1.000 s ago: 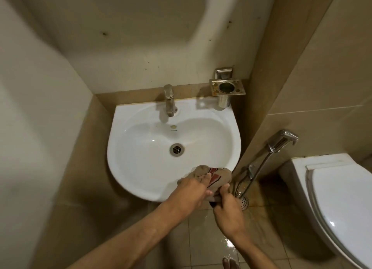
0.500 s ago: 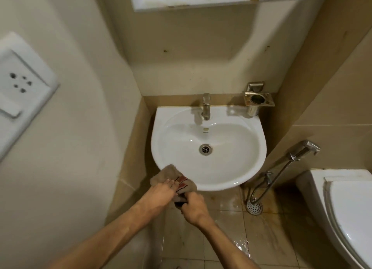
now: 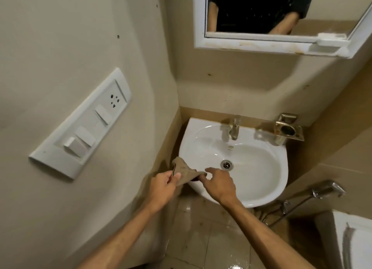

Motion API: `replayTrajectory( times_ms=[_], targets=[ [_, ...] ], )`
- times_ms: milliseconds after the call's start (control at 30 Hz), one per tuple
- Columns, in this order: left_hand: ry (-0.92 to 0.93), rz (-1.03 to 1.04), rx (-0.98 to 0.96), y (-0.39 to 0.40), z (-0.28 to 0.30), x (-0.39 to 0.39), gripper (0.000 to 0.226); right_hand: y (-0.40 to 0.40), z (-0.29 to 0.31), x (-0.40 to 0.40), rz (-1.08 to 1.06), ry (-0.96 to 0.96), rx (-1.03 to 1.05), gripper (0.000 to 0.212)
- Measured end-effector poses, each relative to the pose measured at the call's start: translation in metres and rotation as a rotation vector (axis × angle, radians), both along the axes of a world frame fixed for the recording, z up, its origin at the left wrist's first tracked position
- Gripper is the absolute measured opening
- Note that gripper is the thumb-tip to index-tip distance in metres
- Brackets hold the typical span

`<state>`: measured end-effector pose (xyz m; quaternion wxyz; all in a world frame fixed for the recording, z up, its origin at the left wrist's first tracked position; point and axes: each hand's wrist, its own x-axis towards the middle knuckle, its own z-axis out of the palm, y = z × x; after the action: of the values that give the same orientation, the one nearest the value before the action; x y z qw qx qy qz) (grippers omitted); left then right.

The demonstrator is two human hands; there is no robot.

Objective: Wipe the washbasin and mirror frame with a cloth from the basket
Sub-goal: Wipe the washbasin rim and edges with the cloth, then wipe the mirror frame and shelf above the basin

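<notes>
A white washbasin [image 3: 267,180] hangs on the back wall, with a steel tap [image 3: 234,128] at its rear. Above it is the mirror with a stained white frame [image 3: 251,44]. Both my hands hold a small brown cloth [image 3: 186,172] over the basin's front left rim. My left hand [image 3: 164,188] pinches the cloth's left end. My right hand [image 3: 218,183] grips its right end, with the forefinger stretched out. The cloth is pulled into a band between them. No basket is in view.
A white switch plate [image 3: 84,125] with a socket sits on the left wall. A metal holder [image 3: 287,131] is fixed right of the tap. A hand spray [image 3: 324,191] hangs at the right, and a white toilet [image 3: 354,240] stands below it. The floor tiles [image 3: 205,240] are wet.
The view has risen and swung left, bringing the mirror and switch plate in. My hands moved from the basin's front right rim to its front left rim and spread the bunched cloth apart.
</notes>
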<state>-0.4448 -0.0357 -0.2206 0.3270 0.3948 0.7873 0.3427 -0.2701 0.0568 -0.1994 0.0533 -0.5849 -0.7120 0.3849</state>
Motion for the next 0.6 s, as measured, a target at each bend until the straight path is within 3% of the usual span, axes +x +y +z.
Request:
replayTrajectory(
  times_ms=[133, 267, 367, 467, 600],
  targets=[
    [-0.203, 0.113, 0.084, 0.020, 0.012, 0.012, 0.060, 0.024, 0.025, 0.009, -0.210, 0.517, -0.423, 0.039],
    [-0.378, 0.193, 0.127, 0.037, 0.051, 0.037, 0.034, 0.045, 0.049, 0.014, -0.416, 0.787, -0.555, 0.028],
    [-0.564, 0.288, 0.157, 0.050, 0.076, 0.055, 0.020, 0.063, 0.063, 0.019, -0.480, 0.835, -0.506, 0.028],
    [-0.724, 0.392, 0.149, 0.067, 0.097, 0.067, 0.015, 0.083, 0.082, 0.020, -0.514, 0.819, -0.445, 0.042],
    [-0.969, 0.538, 0.104, 0.092, 0.118, 0.072, 0.021, 0.110, 0.106, 0.017, -0.447, 0.818, -0.365, 0.042]
  ],
)
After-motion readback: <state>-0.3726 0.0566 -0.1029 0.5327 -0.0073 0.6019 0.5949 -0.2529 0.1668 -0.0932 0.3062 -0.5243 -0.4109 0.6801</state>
